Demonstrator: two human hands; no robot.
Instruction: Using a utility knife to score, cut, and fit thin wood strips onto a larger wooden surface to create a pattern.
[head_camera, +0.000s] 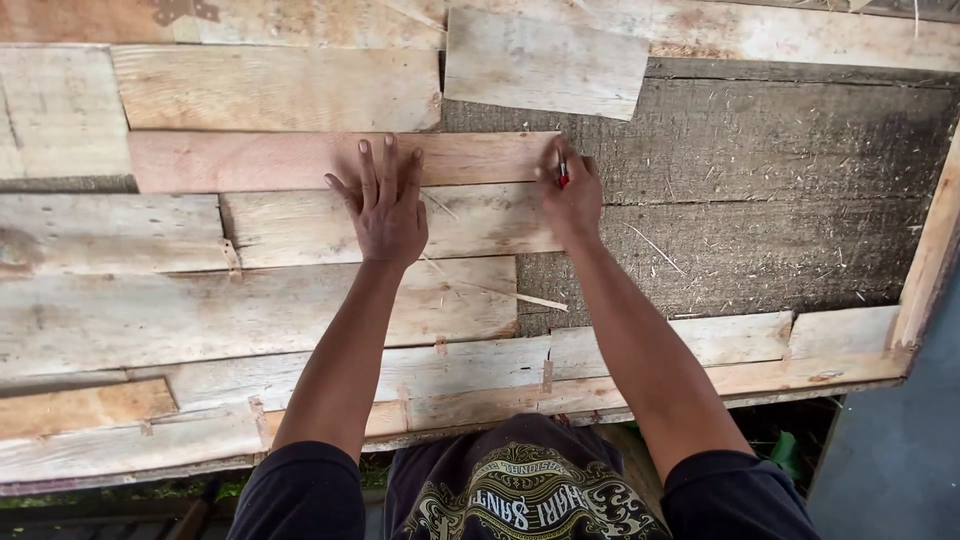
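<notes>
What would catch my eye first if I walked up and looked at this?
Two bare arms reach up the middle. The left hand lies flat on a pinkish plank, and the right hand holds a red marker at that plank's right end. Around them, pale patchwork boards fill the left, and a dark rough panel shows on the right.

Left hand (385, 205) flat on plank (300, 160), right hand (572, 195) at plank's right end — marker (563, 175) in it, bare board (760, 200) to the right, loose offcut (545, 62) behind.

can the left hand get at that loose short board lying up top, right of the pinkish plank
Probably yes: the left hand lies flat on the pinkish plank, and nothing stands between it and the short board, though it means stretching.
</notes>
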